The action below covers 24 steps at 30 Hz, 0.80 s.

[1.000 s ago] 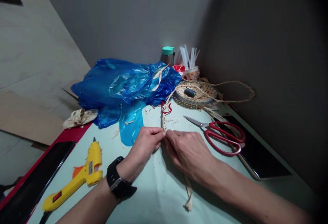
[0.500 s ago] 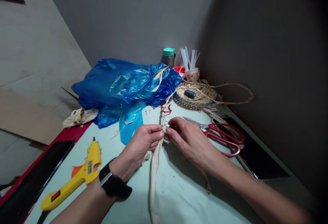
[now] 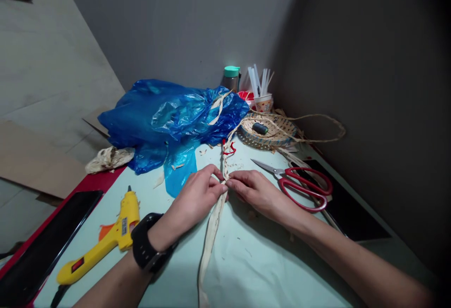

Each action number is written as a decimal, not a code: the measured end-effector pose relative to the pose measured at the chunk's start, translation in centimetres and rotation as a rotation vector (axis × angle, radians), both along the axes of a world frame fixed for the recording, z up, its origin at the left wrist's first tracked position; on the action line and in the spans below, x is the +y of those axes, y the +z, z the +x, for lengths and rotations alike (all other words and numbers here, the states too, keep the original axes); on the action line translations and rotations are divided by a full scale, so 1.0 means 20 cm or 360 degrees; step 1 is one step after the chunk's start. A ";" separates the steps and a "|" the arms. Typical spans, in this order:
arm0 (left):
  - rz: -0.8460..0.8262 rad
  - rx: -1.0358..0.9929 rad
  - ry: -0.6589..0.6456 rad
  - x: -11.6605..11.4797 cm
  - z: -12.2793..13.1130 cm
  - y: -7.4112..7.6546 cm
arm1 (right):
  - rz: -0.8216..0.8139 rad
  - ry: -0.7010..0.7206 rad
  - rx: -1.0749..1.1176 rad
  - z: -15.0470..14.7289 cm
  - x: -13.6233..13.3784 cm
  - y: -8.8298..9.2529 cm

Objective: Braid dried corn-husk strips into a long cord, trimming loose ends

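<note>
My left hand (image 3: 199,190) and my right hand (image 3: 252,187) meet at the middle of the table, both pinching a pale braided cord (image 3: 226,169). The braid runs away from me, past a bit of red thread (image 3: 229,148), toward the woven basket. From between my fingers a flat, pale fibre strip (image 3: 212,233) hangs down toward the near edge. Where the strands cross is partly hidden by my fingertips. Red-handled scissors (image 3: 303,186) lie with blades parted, just right of my right hand. A black watch (image 3: 150,242) is on my left wrist.
A yellow glue gun (image 3: 120,233) lies at the left. Behind are a crumpled blue plastic bag (image 3: 169,115), a green-lidded bottle (image 3: 231,79), a paper cup (image 3: 263,103) of glue sticks, and a woven basket (image 3: 282,132) holding a dark thread spool (image 3: 260,128). Dark panels flank the table.
My left hand has rolled over at the wrist, turning the watch. My right fingers have straightened and drawn in on the braid. The hanging strip's lower end has swung left.
</note>
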<state>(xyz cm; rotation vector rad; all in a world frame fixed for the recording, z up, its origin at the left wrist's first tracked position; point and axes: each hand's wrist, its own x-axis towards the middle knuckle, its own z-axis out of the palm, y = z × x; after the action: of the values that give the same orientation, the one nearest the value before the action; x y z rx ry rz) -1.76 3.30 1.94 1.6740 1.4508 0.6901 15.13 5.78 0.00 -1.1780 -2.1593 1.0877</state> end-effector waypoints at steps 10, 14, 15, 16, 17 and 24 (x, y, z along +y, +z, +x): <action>0.0441 0.0997 -0.0239 -0.17 0.12 0.05 | -0.0508 -0.0152 0.0580 -0.02 -0.04 -0.04; 0.0459 0.1149 -0.0423 -0.20 0.14 0.01 | -0.0953 -0.0103 0.0891 -0.02 -0.03 -0.05; 0.0451 0.1064 -0.0439 -0.19 0.13 0.01 | -0.0998 -0.0116 0.0944 -0.02 -0.04 -0.05; 0.0457 0.0942 -0.0392 -0.17 0.12 0.03 | -0.1016 -0.0128 0.0999 -0.02 -0.04 -0.04; 0.0476 0.0804 -0.0277 -0.15 0.09 0.04 | -0.1022 -0.0138 0.1052 -0.03 -0.05 -0.03; -0.0269 -0.0725 -0.0004 0.01 0.03 -0.03 | -0.0973 -0.0054 0.0989 -0.04 -0.08 -0.01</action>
<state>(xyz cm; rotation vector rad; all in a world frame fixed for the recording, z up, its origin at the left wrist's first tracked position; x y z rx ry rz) -1.22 3.59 1.43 1.2849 1.1453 0.8568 14.39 4.25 -0.17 -0.9139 -1.3626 1.8767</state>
